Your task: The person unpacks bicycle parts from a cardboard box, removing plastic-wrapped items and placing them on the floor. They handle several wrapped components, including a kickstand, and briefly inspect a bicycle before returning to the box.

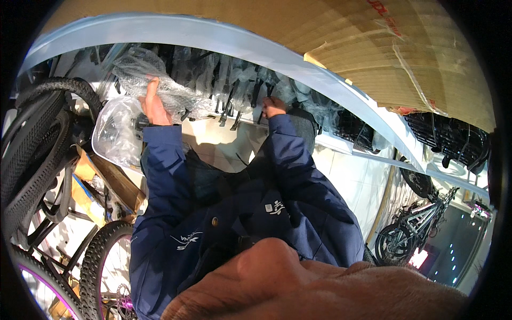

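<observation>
My left hand (155, 108) is at a crumpled clear plastic wrap (141, 69) on the shelf. One finger points up against the plastic, while the others seem curled into it and are partly hidden. To the right, my right hand (273, 107) is closed around a thin black bar-like part (268, 92); its exact kind is unclear. Between my hands, several similar black parts (230, 104) in clear plastic poke out over the shelf's front edge. Below my left hand stands a whitish bin (95, 140) lined or filled with clear plastic.
A pale shelf beam (213, 33) bends above my hands, with a large cardboard box (341, 32) over it. Tyres (40, 138) hang at the left, above a bicycle wheel (92, 266). Black baskets or racks (448, 136) sit at the right, and a bicycle (408, 226) stands beyond.
</observation>
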A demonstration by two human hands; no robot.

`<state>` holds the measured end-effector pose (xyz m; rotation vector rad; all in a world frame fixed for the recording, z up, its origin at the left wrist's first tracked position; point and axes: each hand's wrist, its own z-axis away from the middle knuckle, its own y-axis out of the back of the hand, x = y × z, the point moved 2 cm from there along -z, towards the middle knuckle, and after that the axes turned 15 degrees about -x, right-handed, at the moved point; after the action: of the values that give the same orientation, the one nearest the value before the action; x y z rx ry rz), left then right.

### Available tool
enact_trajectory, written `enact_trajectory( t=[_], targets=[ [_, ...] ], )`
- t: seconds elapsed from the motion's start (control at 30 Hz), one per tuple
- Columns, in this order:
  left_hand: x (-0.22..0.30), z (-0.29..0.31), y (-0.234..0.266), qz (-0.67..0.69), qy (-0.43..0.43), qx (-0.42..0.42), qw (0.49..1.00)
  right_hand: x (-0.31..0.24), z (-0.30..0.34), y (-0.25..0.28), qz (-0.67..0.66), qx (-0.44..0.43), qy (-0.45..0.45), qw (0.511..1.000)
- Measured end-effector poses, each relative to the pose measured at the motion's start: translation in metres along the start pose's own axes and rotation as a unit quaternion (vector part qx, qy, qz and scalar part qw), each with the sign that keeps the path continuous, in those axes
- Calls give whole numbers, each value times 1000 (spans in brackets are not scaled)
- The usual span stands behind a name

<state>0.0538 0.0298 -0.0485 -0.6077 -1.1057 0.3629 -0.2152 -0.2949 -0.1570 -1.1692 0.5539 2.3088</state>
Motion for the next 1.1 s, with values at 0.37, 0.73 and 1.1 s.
enact_trajectory(
  t=[0.37, 0.73, 1.1],
  targets=[
    [7, 7, -13, -7, 17, -11, 1000, 24, -11, -15, 524, 125, 48, 841],
    [9, 16, -19, -16, -7, -46, 999, -35, 26, -37, 345, 137, 159, 915],
    [1, 57, -75, 16, -144, -252, 957, -149, 150, -180, 84, -354, 269, 892]
  ],
)
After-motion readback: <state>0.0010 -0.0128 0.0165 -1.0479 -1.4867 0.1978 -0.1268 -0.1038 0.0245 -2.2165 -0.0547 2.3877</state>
